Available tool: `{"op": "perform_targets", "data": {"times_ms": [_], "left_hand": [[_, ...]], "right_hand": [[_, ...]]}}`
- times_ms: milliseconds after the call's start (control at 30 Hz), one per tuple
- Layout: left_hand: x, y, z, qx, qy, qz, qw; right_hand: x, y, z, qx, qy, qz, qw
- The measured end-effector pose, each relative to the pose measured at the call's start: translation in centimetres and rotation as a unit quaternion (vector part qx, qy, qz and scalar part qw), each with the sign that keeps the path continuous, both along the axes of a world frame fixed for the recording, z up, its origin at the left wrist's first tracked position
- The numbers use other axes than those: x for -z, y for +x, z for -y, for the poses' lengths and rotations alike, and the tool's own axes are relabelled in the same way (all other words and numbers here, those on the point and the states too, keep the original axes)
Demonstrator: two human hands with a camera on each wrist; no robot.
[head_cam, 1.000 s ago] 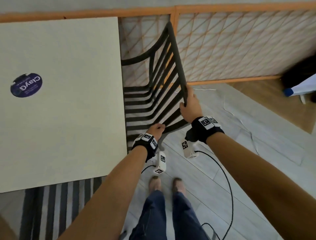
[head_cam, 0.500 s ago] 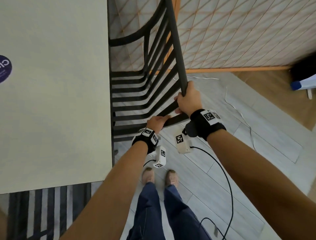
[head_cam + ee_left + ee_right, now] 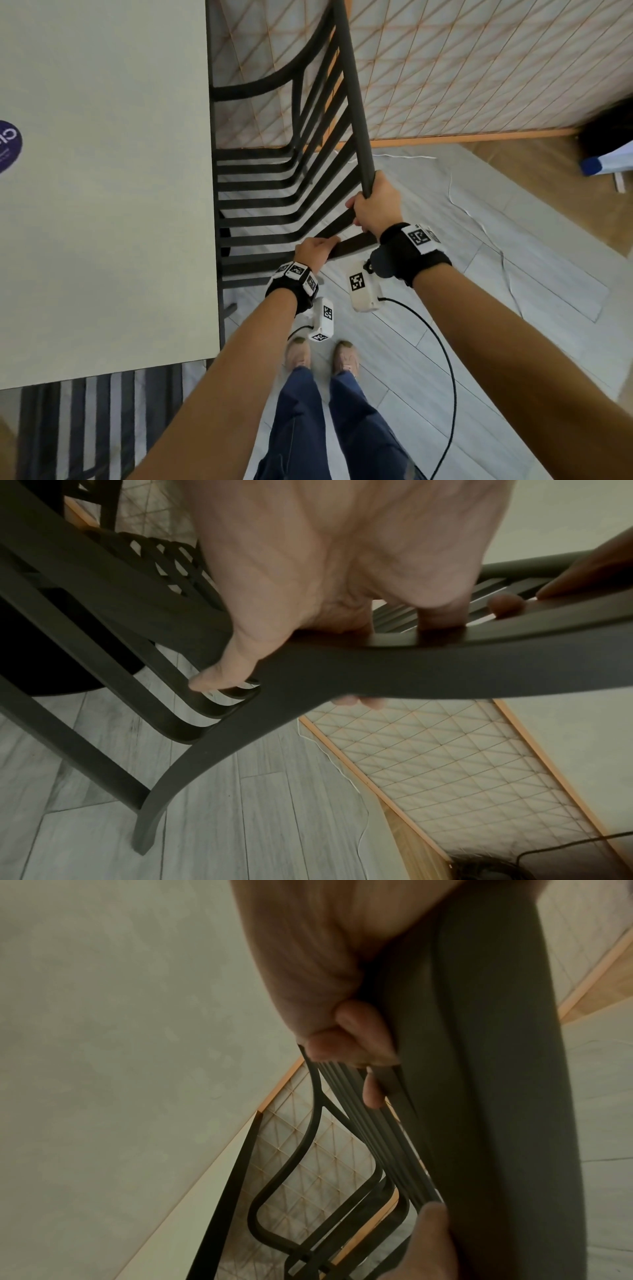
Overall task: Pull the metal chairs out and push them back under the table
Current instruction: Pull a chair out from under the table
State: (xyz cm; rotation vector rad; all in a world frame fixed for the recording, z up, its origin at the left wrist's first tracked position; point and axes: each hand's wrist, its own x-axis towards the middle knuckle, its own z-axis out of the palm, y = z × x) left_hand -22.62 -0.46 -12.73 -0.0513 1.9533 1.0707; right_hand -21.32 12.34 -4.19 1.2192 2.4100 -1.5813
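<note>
Both bare arms reach forward and down, each wrist wrapped in a black band with a small white camera unit. The left hand [image 3: 313, 251] and the right hand [image 3: 375, 205] are close together, fingers curled tight in a grip, right slightly higher.

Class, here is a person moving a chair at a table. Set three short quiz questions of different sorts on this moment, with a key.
1. True or false: both hands grip the black metal chair.
2. Which part does the right hand hold? A) a chair leg B) the top rail of the backrest C) the table edge
3. Fill in: the chair's seat lies partly under the pale ____.

Key: 1. True; the left hand grips the near end of the backrest too. 2. B. 3. table.
</note>
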Motion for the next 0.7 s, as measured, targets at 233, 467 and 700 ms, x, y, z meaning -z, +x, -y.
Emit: {"op": "perform_targets", "data": {"times_ms": [233,467,700], "left_hand": [[-0.3,0.6,1.4,0.004,0.033,0.004,0.999],[-1.1,0.5,3.7,0.024,0.046,-0.021,0.998],[-3.5,1.8,6.5,0.049,0.045,-0.054,0.996]], "right_hand": [[-0.5,0.7,0.4,0.001,-0.008,0.011,1.000],[-1.4,2.2,1.2,-0.018,0.034,0.026,0.999],[-3.7,5.2,2.2,-0.048,0.091,0.046,0.994]]}}
